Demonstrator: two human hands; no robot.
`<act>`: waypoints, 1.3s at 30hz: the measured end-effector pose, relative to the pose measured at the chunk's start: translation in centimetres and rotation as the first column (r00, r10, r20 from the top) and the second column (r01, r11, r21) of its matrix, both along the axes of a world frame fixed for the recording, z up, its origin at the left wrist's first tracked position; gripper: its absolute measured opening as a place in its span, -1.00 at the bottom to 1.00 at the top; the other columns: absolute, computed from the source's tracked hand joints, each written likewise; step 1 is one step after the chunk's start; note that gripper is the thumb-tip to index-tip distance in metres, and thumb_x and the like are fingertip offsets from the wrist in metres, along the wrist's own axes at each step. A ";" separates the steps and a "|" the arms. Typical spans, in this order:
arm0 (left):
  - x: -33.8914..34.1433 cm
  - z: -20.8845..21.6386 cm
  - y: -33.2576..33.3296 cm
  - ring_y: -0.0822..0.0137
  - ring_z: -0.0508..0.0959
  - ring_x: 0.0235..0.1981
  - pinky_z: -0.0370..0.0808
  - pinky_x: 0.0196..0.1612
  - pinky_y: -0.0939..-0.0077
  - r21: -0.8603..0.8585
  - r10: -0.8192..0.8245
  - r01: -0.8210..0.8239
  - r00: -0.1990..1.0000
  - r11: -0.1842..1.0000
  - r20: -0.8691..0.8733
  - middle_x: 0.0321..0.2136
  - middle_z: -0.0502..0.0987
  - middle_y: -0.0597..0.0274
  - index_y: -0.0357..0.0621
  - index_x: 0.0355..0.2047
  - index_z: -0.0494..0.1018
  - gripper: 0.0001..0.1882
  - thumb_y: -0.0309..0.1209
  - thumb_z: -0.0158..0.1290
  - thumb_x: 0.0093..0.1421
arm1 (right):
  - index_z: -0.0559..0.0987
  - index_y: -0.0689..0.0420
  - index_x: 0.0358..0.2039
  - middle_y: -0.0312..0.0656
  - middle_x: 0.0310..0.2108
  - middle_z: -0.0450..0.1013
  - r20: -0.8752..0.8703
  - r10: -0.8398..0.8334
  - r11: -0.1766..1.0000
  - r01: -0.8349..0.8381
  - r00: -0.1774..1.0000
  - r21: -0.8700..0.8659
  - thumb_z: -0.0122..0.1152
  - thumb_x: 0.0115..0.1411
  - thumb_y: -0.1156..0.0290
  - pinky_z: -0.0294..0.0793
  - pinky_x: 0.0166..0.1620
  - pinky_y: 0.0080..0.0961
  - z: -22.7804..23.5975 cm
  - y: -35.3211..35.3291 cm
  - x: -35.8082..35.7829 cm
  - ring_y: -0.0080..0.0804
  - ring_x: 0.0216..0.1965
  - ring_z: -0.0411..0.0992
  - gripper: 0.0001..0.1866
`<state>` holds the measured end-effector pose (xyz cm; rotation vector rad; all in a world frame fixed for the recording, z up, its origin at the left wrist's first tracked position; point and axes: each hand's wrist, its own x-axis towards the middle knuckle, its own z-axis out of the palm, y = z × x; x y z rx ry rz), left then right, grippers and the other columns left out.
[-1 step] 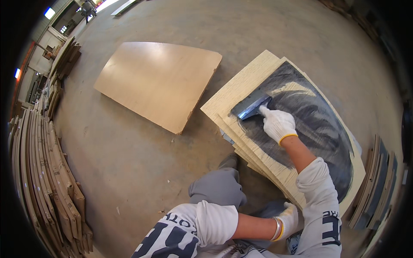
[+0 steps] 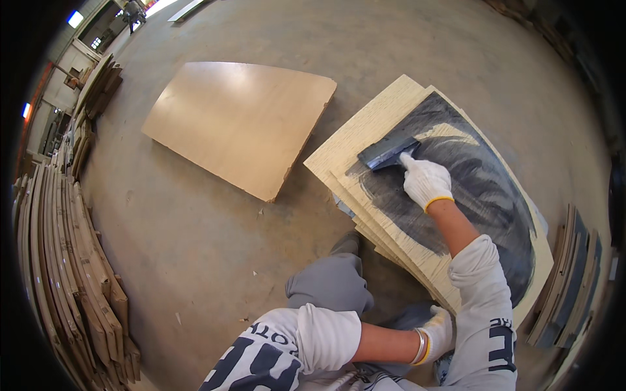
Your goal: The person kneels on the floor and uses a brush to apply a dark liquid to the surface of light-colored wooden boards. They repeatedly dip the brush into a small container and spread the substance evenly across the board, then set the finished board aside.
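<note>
My right hand (image 2: 427, 181), in a white knit glove with a yellow cuff edge, is closed round the handle of a wide, flat-bladed scraper (image 2: 386, 154). Its dark blade rests on the top wood-grained board (image 2: 385, 111) of a stack, over a dark grey-black smeared coating (image 2: 469, 176). Bare pale wood shows along the board's border and in a patch beyond the scraper. Low in the view, my gloved left hand (image 2: 439, 335) is beside the stack's near edge and my leg; my right sleeve hides most of its fingers.
A large tan board (image 2: 241, 124) lies on the concrete floor (image 2: 208, 260) to the left. Stacked brown panels (image 2: 72, 274) line the far left, and more boards (image 2: 566, 280) stand at the right. A person (image 2: 133, 14) is in the distance at the upper left.
My right hand and the scraper have shifted slightly to the right and away from me across the coated board. My left hand has stayed in place.
</note>
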<state>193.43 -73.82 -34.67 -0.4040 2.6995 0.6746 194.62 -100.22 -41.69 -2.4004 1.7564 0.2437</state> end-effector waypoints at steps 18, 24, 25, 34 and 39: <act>-1.7 -3.0 1.6 -0.11 0.62 -0.12 0.46 -0.06 -0.31 -0.092 -0.001 0.002 1.000 0.996 0.008 -0.13 0.66 -0.03 -0.12 -0.03 0.65 -0.57 -0.15 0.07 0.21 | 0.53 -0.16 0.12 -0.07 -0.23 0.64 -0.018 0.096 0.972 -0.090 0.995 0.215 0.06 0.27 0.30 0.58 -0.12 -0.10 3.3 4.8 1.1 -0.03 -0.17 0.61 -0.60; -0.2 -2.0 1.3 -0.13 0.62 -0.24 0.47 -0.13 -0.34 -0.128 -0.094 0.086 0.994 0.988 -0.060 -0.24 0.66 -0.11 -0.16 -0.14 0.69 -0.59 -0.18 0.10 0.12 | 0.52 -0.11 0.15 -0.07 -0.17 0.63 0.266 -0.080 0.996 0.067 0.961 0.058 0.10 0.22 0.30 0.55 -0.06 -0.09 0.5 4.7 -8.8 -0.02 -0.10 0.58 -0.55; -0.1 -1.9 1.2 -0.13 0.62 -0.25 0.48 -0.14 -0.34 -0.132 -0.110 0.101 0.992 0.986 -0.063 -0.25 0.66 -0.12 -0.18 -0.15 0.69 -0.59 -0.18 0.10 0.12 | 0.50 -0.09 0.17 -0.05 -0.19 0.63 0.186 -0.088 0.995 0.080 0.979 0.053 0.10 0.23 0.30 0.55 -0.07 -0.09 0.1 5.4 -8.5 -0.02 -0.12 0.59 -0.54; -0.6 -2.1 1.9 -0.15 0.62 -0.18 0.47 -0.11 -0.29 -0.158 -0.152 0.135 0.983 0.978 -0.105 -0.23 0.66 -0.11 -0.22 -0.14 0.67 -0.59 -0.19 0.10 0.16 | 0.59 0.00 -0.04 -0.06 -0.11 0.62 -0.047 -0.310 0.947 0.304 0.950 -0.103 -0.03 0.29 0.28 0.55 -0.04 -0.05 -0.1 -6.8 -13.9 0.01 -0.05 0.58 -0.70; -0.1 -2.7 0.9 -0.11 0.63 -0.16 0.46 -0.08 -0.24 -0.125 -0.093 0.084 0.993 0.989 -0.071 -0.21 0.66 -0.09 -0.23 -0.09 0.65 -0.59 -0.20 0.10 0.17 | 0.59 -0.15 0.05 -0.04 -0.07 0.61 -0.041 0.017 0.989 -0.011 0.999 0.147 -0.07 0.30 0.37 0.55 0.04 -0.11 2.8 -2.6 -5.4 -0.02 0.00 0.57 -0.63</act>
